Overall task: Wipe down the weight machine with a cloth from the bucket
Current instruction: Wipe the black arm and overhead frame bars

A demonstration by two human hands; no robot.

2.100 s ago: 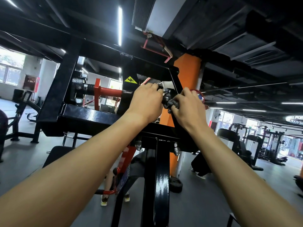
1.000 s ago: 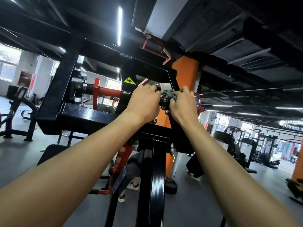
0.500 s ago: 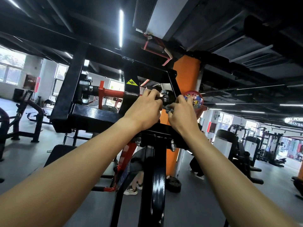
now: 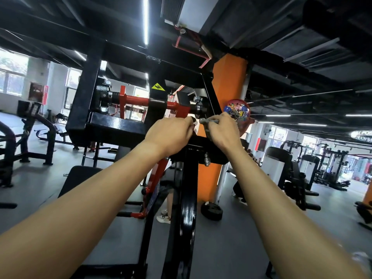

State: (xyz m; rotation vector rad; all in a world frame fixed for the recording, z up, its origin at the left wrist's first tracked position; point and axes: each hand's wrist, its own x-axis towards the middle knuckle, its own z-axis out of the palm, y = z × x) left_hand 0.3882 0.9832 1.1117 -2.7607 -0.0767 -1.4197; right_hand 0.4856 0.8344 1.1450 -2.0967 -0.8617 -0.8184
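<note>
**Asker:** Where is the cloth (image 4: 207, 127)?

**Describer:** A small grey cloth is bunched in the person's right hand (image 4: 221, 133). The fingers are curled round it, and the thumb pinches its top edge. The hand holds it against the upper frame of the weight machine (image 4: 112, 124), a black steel rig, where a slanted bar meets the crossbeam. The bucket is not in view.

**Asker:** And the left hand (image 4: 171, 135)?

**Describer:** It is just beside the right hand, knuckles up. Its fingers are curled at the same joint. Whether they hold anything cannot be told, because the hand hides them.

**Asker:** Which way does the next stretch of machine lie?

**Describer:** Just above both sets of fingertips is the bearing end (image 4: 198, 106) of a red shaft (image 4: 141, 102). The shaft's long axis runs level, away to the left across the frame opening. Both hands are about equally near the bearing, but only the right visibly carries cloth. A short reach upward and slightly left would likely bring the cloth onto it.

**Asker:** Any writing?

**Describer:** A yellow triangular warning sticker (image 4: 158, 87) on the frame bears a black pictogram and no legible words. A lit sign (image 4: 362, 135) at the far right edge is too blurred to read. An orange pillar (image 4: 227, 81) stands behind the machine, and a round multicoloured ornament (image 4: 237, 112) shows just past the right hand.
</note>
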